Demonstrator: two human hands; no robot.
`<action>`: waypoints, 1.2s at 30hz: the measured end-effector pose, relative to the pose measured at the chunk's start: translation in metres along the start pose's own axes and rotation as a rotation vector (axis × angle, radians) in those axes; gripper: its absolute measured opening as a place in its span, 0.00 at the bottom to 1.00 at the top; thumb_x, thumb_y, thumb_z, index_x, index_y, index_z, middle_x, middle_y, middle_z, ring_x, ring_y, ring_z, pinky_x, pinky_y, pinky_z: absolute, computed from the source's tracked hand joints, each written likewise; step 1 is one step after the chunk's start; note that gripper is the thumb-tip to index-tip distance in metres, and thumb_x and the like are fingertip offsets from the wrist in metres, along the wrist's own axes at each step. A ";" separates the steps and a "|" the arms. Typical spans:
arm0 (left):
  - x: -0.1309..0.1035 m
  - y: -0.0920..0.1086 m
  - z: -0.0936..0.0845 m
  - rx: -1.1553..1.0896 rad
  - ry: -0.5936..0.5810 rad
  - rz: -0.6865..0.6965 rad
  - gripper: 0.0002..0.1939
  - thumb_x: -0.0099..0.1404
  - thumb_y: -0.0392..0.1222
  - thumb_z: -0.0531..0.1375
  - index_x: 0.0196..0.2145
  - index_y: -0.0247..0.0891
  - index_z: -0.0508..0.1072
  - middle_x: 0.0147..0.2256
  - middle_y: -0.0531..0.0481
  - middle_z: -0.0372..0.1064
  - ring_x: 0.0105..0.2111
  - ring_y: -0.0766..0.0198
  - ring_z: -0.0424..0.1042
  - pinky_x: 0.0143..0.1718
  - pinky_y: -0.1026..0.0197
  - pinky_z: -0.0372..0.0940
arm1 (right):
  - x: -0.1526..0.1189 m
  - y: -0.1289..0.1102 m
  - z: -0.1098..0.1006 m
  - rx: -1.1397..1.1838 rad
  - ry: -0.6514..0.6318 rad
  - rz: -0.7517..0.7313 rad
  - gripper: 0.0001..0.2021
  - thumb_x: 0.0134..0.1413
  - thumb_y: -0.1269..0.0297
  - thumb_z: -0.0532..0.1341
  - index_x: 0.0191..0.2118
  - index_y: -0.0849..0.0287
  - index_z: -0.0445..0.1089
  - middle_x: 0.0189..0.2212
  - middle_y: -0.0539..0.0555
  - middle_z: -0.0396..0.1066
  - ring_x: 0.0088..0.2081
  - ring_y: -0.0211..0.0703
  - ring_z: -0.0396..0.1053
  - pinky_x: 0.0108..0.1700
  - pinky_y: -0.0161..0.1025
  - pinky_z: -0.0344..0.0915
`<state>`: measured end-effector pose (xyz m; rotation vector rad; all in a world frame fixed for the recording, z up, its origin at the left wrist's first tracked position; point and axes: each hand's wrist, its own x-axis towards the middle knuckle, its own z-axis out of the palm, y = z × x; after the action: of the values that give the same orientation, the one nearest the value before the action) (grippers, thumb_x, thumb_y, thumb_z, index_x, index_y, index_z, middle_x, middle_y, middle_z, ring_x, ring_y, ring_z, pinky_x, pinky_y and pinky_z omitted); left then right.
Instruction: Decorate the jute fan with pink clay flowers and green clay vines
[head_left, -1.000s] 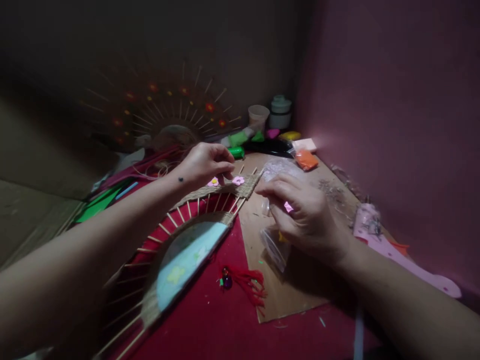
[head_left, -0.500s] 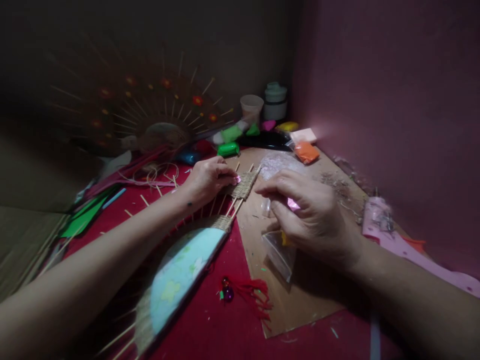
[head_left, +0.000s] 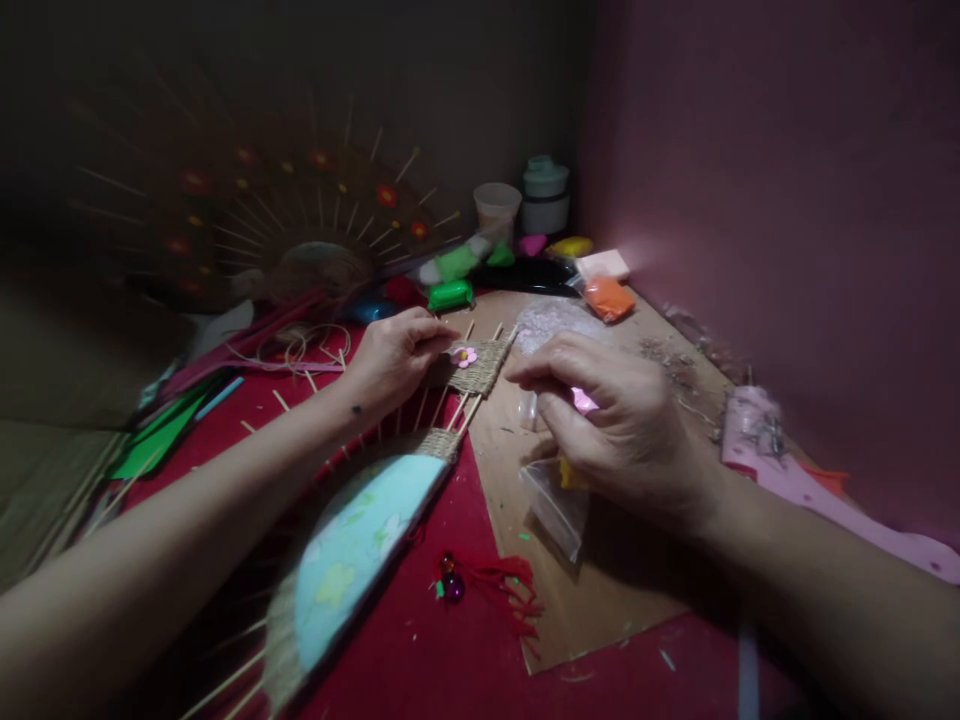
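A half-round fan of thin sticks woven with tan twine lies on the red surface, its pale blue centre panel [head_left: 367,540] painted with flowers. On its woven band [head_left: 480,372] sits a small pink flower [head_left: 464,357] with a yellow middle. My left hand [head_left: 401,350] rests at the band just left of the flower, thumb and fingers drawn together, with nothing visible in them. Over the brown board, my right hand [head_left: 611,420] is held in a pinch; whatever its fingertips hold is hidden or too small. Something pink [head_left: 583,400] shows behind its thumb.
A clear plastic bag [head_left: 555,510] lies on the board [head_left: 592,620], below my right hand. A red tassel with beads [head_left: 480,585] is near the fan. Clay packets, one orange [head_left: 609,299] and one green [head_left: 450,294], lie farther back by a cup [head_left: 497,207]. Another fan [head_left: 300,215] stands behind.
My left hand has drawn back a little to the left, uncovering the pink flower on the band. My right hand keeps its pinch. The whole view has shifted slightly.
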<state>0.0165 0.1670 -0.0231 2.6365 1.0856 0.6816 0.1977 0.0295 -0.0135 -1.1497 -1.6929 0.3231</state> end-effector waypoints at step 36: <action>-0.021 0.008 0.011 0.135 -0.126 0.128 0.15 0.67 0.40 0.48 0.40 0.38 0.73 0.31 0.48 0.62 0.29 0.64 0.61 0.30 0.62 0.58 | 0.002 0.003 0.001 -0.079 0.026 -0.123 0.12 0.50 0.81 0.51 0.32 0.61 0.70 0.28 0.54 0.70 0.32 0.39 0.68 0.35 0.37 0.66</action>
<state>0.0138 0.1469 -0.0369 2.8404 0.9662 0.4720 0.1987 0.0325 -0.0148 -1.0969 -1.7576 0.1652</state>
